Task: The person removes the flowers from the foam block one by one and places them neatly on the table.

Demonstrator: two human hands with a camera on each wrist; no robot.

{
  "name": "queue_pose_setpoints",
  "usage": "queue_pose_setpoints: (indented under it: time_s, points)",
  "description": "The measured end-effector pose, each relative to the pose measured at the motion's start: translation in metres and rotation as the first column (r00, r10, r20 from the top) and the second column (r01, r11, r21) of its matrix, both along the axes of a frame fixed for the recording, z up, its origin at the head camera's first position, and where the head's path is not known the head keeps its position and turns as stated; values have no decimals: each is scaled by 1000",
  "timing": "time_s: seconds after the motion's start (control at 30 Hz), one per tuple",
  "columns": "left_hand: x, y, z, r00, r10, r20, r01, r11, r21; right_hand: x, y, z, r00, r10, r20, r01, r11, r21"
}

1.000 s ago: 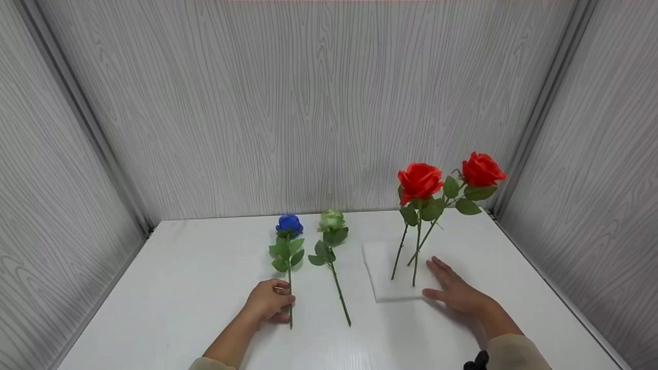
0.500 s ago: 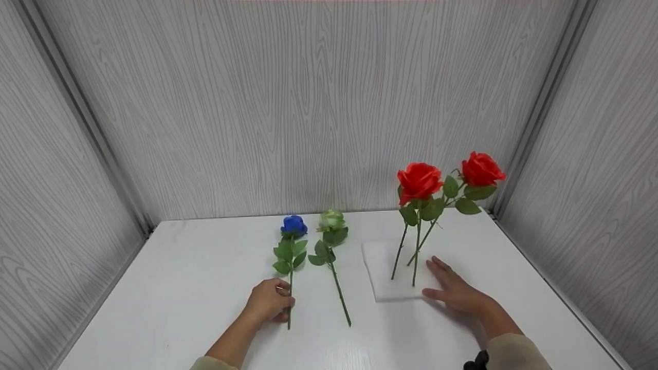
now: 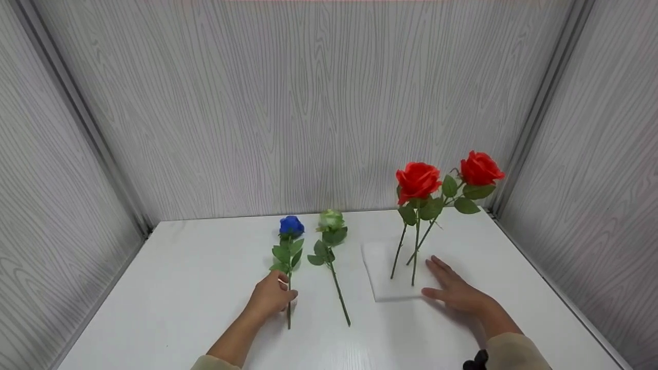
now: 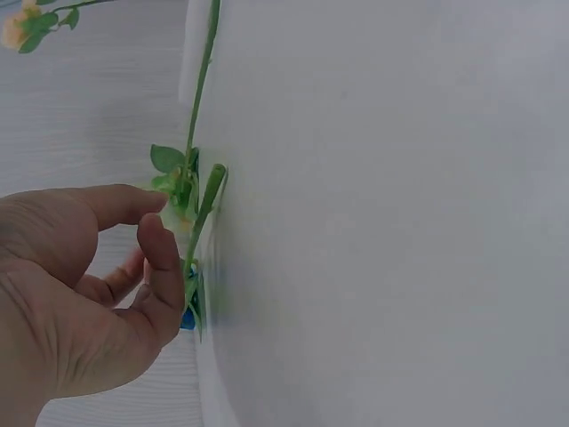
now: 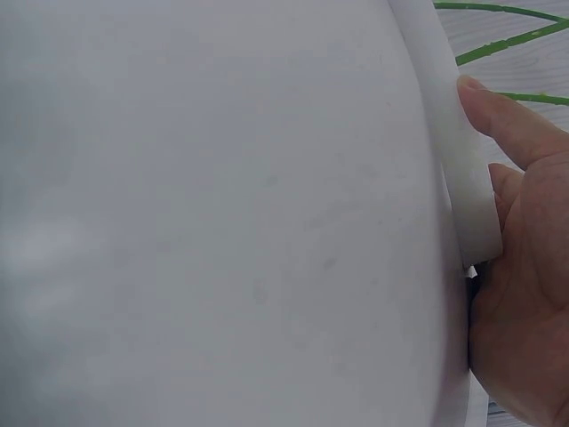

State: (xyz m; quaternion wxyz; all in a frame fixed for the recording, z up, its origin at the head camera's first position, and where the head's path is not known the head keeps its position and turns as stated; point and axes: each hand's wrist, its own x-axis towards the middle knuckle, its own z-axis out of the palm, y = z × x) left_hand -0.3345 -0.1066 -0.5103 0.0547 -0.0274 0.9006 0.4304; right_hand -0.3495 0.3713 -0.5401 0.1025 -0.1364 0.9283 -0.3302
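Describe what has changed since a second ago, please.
The left hand has shifted slightly forward along the blue rose, whose bloom has edged slightly right; whether the hand grips it is unclear. The right hand, white block, red roses and green rose stayed put.

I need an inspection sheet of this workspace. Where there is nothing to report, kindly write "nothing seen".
Surface: white table
Job's things: blue rose and green rose side by side, apart; two red roses and a third stem standing in a white block
Clutter: nothing seen
Hands: left hand curled at the blue rose's stem, firmness of grip unclear; right hand touching the white block's edge, fingers extended
Cables: nothing seen
Surroundings: grey wood-grain panels behind and at both sides
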Motion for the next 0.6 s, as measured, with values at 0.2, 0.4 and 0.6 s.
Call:
queue_pose_setpoints:
  time_s: [0.2,0.4,0.6]
  points:
    - [-2,9,4,1000,-29,-3,29,991,128,-1,0,-2,1000,5,-22,-5,1000,10]
    - [-4,22,10,996,-85,1,81,953,291,0,1,-3,999,13,-49,-12,1000,22]
    - [-7,48,15,987,-157,-27,156,921,356,-1,1,-2,999,14,-44,-14,1000,12]
